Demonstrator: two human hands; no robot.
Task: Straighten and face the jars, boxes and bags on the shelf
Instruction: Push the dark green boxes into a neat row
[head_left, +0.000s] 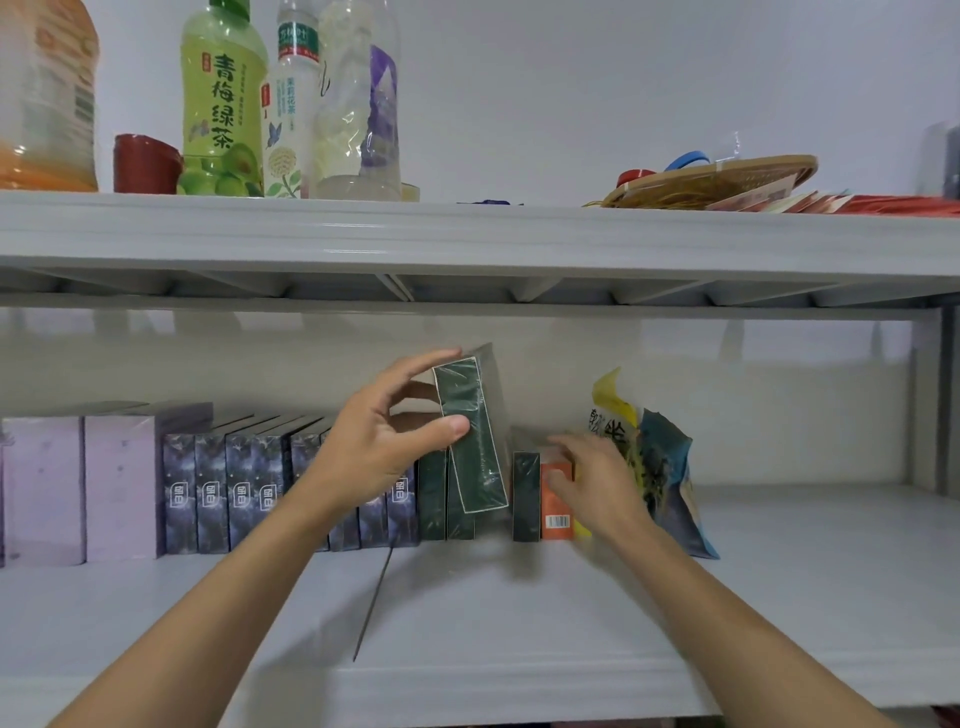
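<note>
While a row of boxes already stands upright along the lower white shelf (467, 613), a person works at the gap in its middle, seen from a head-worn camera looking forward. The left hand (374, 441) pinches a dark green cellophane-wrapped rectangular box (475, 441) between thumb and curled fingers, near the box's top. The box is lifted and tilted, its lower end hanging over two matching dark green boxes (441, 499) in the row, its top leaning left toward the palm. To the right, the right hand (592, 483) rests against a small orange cardboard box with a barcode (556, 501), fingers loosely bent over it; whether they actually grip it cannot be told. A further dark green box (525, 496) stands just left of the orange one, and a yellow and blue crinkled plastic bag (660, 467) leans behind the right hand. The step in hand appears to be slotting the lifted box into the gap. The next move probably calls for turning it upright and lowering it beside its matches.
</note>
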